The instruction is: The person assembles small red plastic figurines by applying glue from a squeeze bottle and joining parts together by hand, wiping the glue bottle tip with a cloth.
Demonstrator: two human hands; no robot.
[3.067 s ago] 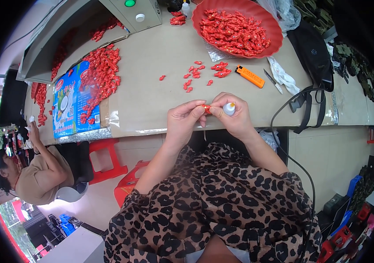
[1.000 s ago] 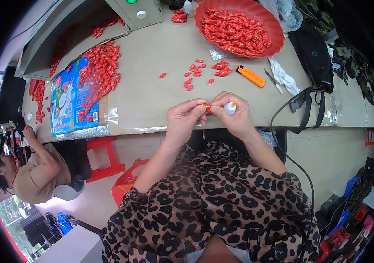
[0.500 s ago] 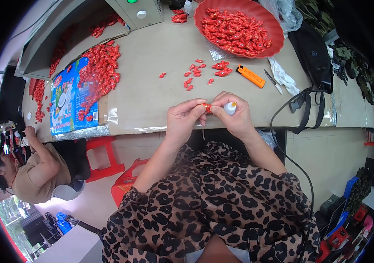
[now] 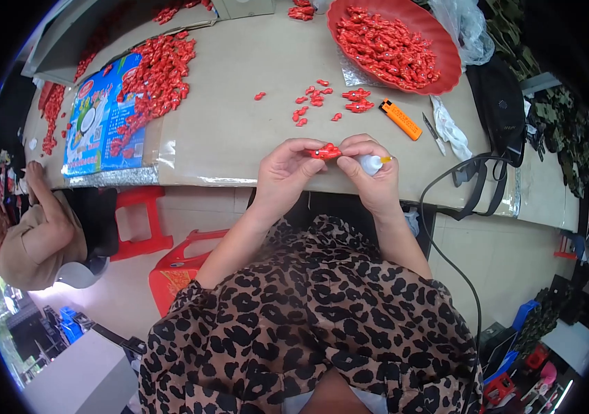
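I see the left hand (image 4: 286, 172) with thumb and fingers closed on one end of a small glossy red piece (image 4: 325, 152), held above the near edge of the desk (image 4: 225, 138). The right hand (image 4: 376, 181) pinches the other end with its fingertips, while a white squeeze bottle (image 4: 369, 163) with a yellowish tip lies held in the same hand. Just beyond my two hands, I have small loose red bits (image 4: 317, 96) scattered on the desk, with two larger red pieces (image 4: 358, 101) beside them. To their right lie an orange lighter (image 4: 401, 121), a slim knife (image 4: 434, 133) and a crumpled white tissue (image 4: 450, 130). Farther out, I see a scalloped red tray (image 4: 452, 72) heaped with red pieces and, well to the left, a blue printed cardboard sheet (image 4: 77, 153) partly under another red heap (image 4: 160, 76).
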